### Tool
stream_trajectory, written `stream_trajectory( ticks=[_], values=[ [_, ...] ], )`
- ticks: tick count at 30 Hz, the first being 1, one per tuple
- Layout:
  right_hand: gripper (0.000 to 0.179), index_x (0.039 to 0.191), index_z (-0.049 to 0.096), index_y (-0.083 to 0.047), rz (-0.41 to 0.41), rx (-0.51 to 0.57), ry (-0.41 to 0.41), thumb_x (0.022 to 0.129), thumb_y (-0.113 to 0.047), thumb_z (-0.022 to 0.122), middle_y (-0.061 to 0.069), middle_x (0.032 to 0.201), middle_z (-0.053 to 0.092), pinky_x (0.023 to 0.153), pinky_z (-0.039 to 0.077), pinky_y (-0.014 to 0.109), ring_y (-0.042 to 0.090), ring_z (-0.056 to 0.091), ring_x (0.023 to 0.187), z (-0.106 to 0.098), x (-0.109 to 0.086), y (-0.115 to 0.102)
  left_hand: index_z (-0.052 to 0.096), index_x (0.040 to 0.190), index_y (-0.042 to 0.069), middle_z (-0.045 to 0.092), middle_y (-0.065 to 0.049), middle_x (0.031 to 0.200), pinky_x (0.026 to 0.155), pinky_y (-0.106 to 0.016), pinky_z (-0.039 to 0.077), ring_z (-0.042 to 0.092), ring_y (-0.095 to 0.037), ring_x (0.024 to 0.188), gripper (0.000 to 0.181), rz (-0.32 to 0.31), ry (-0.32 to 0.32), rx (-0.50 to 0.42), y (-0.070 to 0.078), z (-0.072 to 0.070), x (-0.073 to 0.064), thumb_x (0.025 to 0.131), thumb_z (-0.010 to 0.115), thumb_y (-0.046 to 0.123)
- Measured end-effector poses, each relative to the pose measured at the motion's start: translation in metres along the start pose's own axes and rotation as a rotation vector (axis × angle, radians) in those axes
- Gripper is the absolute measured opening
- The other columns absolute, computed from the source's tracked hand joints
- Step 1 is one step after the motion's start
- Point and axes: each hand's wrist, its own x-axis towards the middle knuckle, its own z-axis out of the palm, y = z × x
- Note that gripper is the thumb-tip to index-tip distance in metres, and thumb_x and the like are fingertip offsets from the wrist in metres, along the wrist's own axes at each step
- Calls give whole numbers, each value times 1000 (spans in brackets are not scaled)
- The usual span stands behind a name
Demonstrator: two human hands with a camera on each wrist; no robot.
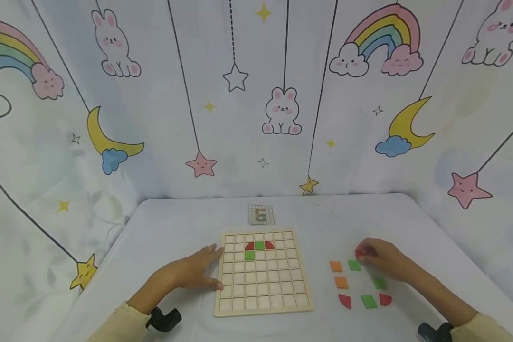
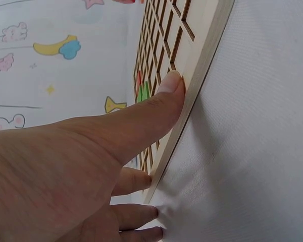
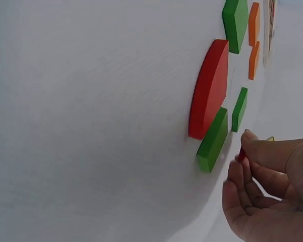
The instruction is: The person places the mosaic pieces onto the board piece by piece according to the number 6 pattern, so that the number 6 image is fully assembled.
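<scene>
At the left edge of the wooden grid board [image 1: 262, 289], my left hand [image 1: 194, 270] rests with fingers spread and its thumb [image 2: 166, 93] on the frame. Two red quarter-round pieces lie in an upper row of the board, either side of a green square [image 1: 259, 245]. Another green square [image 1: 250, 255] sits just below the left red one. Over on the right, my right hand [image 1: 382, 259] pinches a red piece [image 1: 359, 252] between thumb and fingers, above the loose pieces; the fingers hide most of it.
Loose on the white table lie two orange squares [image 1: 336, 266], several green squares [image 1: 369, 301] and two red quarter-rounds [image 1: 345, 301], right of the board. Behind the board is a small gridded card [image 1: 261, 214] with a coloured figure. A patterned cloth [image 1: 239, 142] hangs behind the table.
</scene>
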Motion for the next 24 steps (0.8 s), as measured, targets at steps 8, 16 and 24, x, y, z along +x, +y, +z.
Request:
stream_trajectory(
  ticks=[8, 16, 24],
  values=[
    [21, 115, 69, -4, -26, 34, 3, 97, -13, 76, 0, 106, 71, 86, 62, 35, 19, 64, 99, 11, 17, -26, 35, 165, 10, 26, -24, 172, 127, -62, 27, 23, -42, 160, 105, 4, 0, -7, 0, 0, -1, 85, 85, 54],
    [20, 115, 70, -6, 49, 68, -40, 96, -10, 77, 1, 106, 71, 91, 63, 43, 20, 65, 100, 29, 40, -54, 35, 165, 9, 25, -24, 172, 127, -62, 27, 22, -43, 160, 105, 4, -3, -6, 1, -2, -1, 85, 85, 55],
    [15, 111, 71, -9, 3, 75, -50, 96, -10, 76, -2, 102, 68, 94, 58, 44, 18, 61, 99, 50, 56, -91, 34, 165, 10, 25, -24, 172, 127, -62, 27, 23, -42, 160, 106, 6, -5, 4, 0, -1, 0, 84, 84, 55]
  ],
)
